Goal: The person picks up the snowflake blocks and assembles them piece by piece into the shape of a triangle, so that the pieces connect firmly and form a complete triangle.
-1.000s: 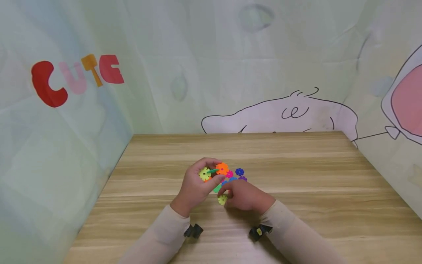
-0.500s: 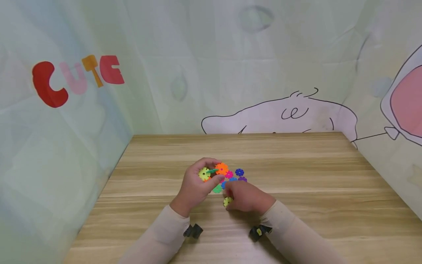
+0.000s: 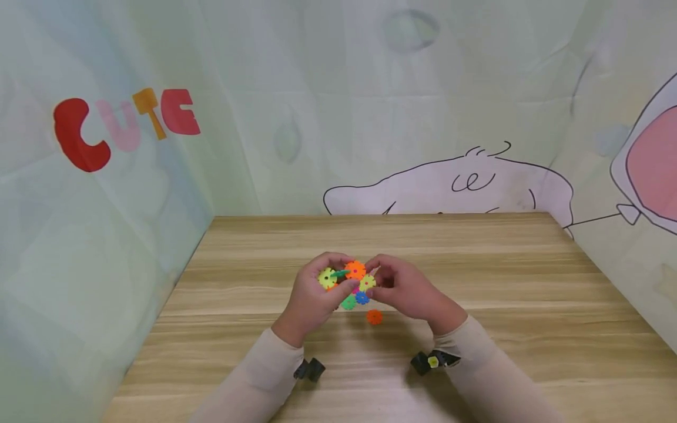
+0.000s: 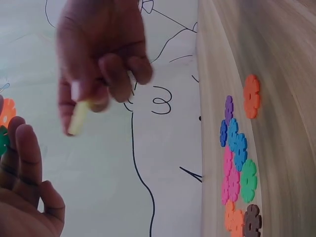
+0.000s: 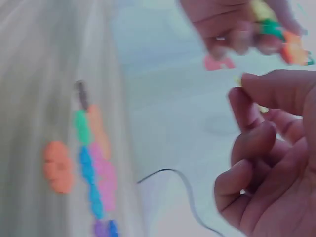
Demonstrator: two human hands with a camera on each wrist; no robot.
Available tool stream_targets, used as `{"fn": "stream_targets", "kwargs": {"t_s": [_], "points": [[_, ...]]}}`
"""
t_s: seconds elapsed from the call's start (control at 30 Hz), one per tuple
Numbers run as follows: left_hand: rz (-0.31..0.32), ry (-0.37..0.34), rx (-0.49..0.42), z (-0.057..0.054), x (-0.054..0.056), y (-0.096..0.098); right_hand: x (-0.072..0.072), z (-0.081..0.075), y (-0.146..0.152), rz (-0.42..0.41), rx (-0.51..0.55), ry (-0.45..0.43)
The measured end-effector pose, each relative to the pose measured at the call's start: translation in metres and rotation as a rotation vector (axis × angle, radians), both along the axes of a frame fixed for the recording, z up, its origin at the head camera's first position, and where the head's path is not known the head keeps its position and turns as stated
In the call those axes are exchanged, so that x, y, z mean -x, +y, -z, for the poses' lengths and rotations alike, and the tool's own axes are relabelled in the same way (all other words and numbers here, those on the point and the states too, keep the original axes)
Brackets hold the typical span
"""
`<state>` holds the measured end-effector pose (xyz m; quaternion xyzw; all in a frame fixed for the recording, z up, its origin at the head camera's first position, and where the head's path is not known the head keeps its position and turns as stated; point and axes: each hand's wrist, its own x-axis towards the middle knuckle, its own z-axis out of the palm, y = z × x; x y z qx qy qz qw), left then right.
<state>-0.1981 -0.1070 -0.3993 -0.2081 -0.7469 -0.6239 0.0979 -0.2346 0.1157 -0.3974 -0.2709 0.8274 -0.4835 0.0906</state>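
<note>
Head view: left hand (image 3: 313, 295) holds joined discs (image 3: 341, 274); right hand (image 3: 409, 289) pinches a lone yellow disc (image 3: 367, 283) in a narrow grip, above the tabletop (image 3: 476, 252). Left wrist: they stand apart (joining, seemingly). Right wrist: fingers (image 5: 254, 140) mostly hide it; careful alignment likely needed next.

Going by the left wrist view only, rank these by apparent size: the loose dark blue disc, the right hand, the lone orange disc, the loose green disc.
1. Right hand, clearly largest
2. Lone orange disc and loose green disc: too alike to rank
3. Loose dark blue disc, smallest as it appears
</note>
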Motion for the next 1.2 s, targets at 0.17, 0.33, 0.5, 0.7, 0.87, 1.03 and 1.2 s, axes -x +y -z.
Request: {"fn": "stream_targets", "kwargs": {"t_s": [0.17,0.33,0.5,0.7,0.87,1.03,1.2], "points": [[0.019,-0.07,-0.026,-0.002,0.0,-0.004,-0.007,-0.018,0.009,0.03,0.181,0.124],[0.041,-0.081,-0.028,-0.004,0.0,-0.005,-0.013,-0.023,0.011,0.019,0.24,0.242],[0.076,-0.081,-0.037,-0.006,-0.002,-0.004,-0.017,-0.023,0.009,0.001,0.255,0.279],[0.121,-0.112,-0.058,-0.008,-0.004,-0.003,-0.019,-0.018,0.005,0.005,0.282,0.347],[0.165,-0.125,-0.074,-0.008,-0.004,-0.002,-0.02,-0.016,0.003,0.004,0.299,0.418],[0.184,-0.125,-0.074,-0.008,-0.005,0.0,-0.019,-0.014,0.003,-0.027,0.325,0.465],[0.192,-0.123,-0.085,-0.006,-0.003,0.002,-0.016,-0.011,0.003,-0.046,0.348,0.487]]}}
